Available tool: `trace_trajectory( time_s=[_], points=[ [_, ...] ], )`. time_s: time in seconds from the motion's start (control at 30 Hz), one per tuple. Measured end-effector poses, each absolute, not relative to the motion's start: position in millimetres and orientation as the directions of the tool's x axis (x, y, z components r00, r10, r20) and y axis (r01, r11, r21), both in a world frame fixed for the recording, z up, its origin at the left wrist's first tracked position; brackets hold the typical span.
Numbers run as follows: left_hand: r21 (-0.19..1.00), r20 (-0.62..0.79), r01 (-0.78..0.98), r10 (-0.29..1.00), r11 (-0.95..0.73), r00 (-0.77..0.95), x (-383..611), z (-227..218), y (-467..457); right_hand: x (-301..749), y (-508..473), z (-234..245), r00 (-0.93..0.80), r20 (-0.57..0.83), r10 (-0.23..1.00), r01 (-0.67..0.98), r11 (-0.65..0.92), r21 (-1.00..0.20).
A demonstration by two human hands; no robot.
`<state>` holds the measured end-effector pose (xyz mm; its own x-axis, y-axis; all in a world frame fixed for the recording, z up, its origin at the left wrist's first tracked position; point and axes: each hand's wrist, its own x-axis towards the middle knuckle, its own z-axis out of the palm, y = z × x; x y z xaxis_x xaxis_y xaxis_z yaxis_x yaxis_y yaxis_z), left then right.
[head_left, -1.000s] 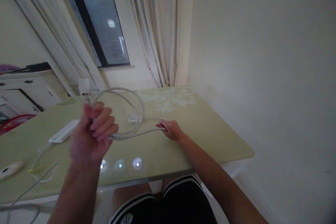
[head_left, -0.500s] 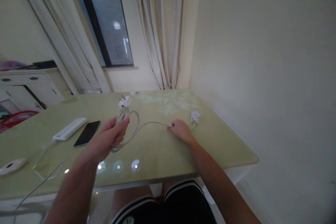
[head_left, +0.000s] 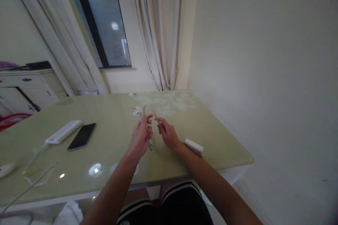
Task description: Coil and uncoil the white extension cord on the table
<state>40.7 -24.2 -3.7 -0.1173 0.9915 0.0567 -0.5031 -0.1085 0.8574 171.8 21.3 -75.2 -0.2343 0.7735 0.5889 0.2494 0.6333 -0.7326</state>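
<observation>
A pale green table (head_left: 216,137) with a glossy top is being looked down on, set against a plain wall on the right and a curtained window at the far side. Reflections of ceiling lights are being thrown off its near edge.

On the left part of the table, a white power strip (head_left: 62,132) is lying at an angle, with a dark phone (head_left: 81,136) just beside it on its right. Thin white leads are trailing off toward the near left corner, where a small white object is partly being cut off by the frame. On the right, a small white adapter block (head_left: 193,146) is resting on the table just beside the person's right forearm.

Near the middle, a white cable (head_left: 146,124) is being held up above the table in gathered loops. The left hand (head_left: 141,136) is being kept closed around the bundle, with the white plug (head_left: 137,111) sticking out above the fingers on the far side. The right hand (head_left: 167,134) is being held just beside it, its fingertips pinched on a strand running toward the bundle.

Judging from how things lie, most of the cable is already being held as a compact coil in the left hand, and only a short tail, hard to trace toward the adapter block, appears to be left ungathered. No tie or fastening is being shown on the coil.
</observation>
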Motion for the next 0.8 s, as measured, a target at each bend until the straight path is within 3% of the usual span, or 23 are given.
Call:
trace_trajectory(
  time_s=[0.13,0.27,0.4,0.57,0.67,0.8],
  points=[
    [0.84,0.079,-0.524,0.988,-0.139,-0.135,37,-5,-23,167,13,-77,-0.37,0.664,0.65,0.342,0.76,-0.553],
    [0.833,0.071,-0.534,0.985,-0.145,-0.156,17,0,-22,173,22,-81,-0.218,0.678,0.702,0.478,0.682,-0.553],
    [0.842,0.034,-0.531,0.993,-0.09,-0.115,-11,11,-25,182,30,-80,-0.18,0.663,0.727,0.509,0.645,-0.57],
    [0.828,0.032,-0.557,0.998,-0.06,-0.06,-54,30,-38,190,35,-73,0.037,0.552,0.833,0.593,0.426,-0.683],
    [0.756,0.136,-0.644,0.99,-0.12,-0.024,-75,42,-50,197,40,-70,0.024,0.481,0.876,0.735,0.311,-0.603],
    [0.629,0.286,-0.721,0.949,-0.292,-0.134,-95,58,-65,213,46,-67,-0.017,0.332,0.943,0.891,0.165,-0.424]
  ],
)
